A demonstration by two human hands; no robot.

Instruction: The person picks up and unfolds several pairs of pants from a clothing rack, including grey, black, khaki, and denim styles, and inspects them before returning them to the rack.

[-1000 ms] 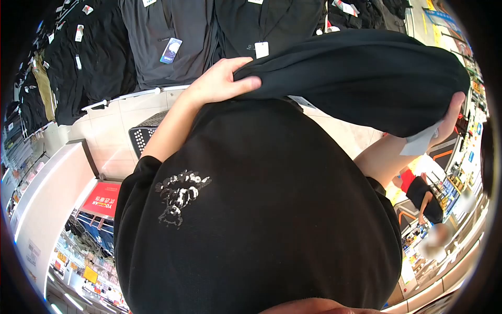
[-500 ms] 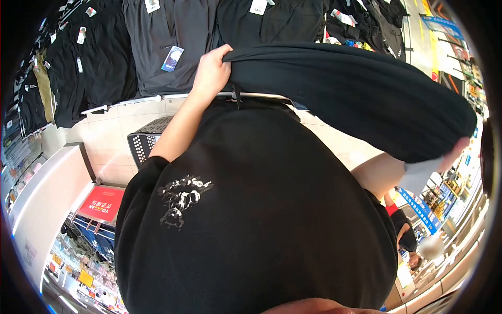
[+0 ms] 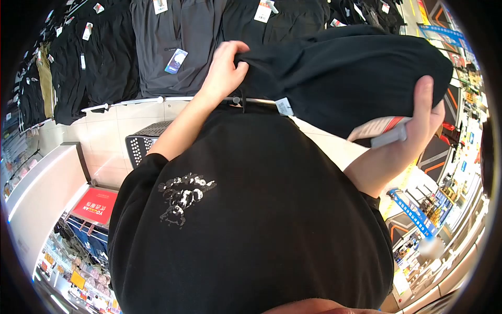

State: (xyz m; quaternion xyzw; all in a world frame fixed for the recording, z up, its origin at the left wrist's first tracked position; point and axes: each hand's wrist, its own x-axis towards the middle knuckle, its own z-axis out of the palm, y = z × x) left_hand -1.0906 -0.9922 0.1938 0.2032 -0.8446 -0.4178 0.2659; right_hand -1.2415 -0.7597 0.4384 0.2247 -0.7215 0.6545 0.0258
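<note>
Between our two hands runs the black garment, held up before the grey trousers on the rail. Its middle has no support we can see, so if either grip slipped, that end could drop toward the floor. Our right hand clasps the far end, thumb pressed on top, its other fingers mostly hidden. Our left hand, curled, appears to pinch the near edge. A dangling white tag might snag.
</note>
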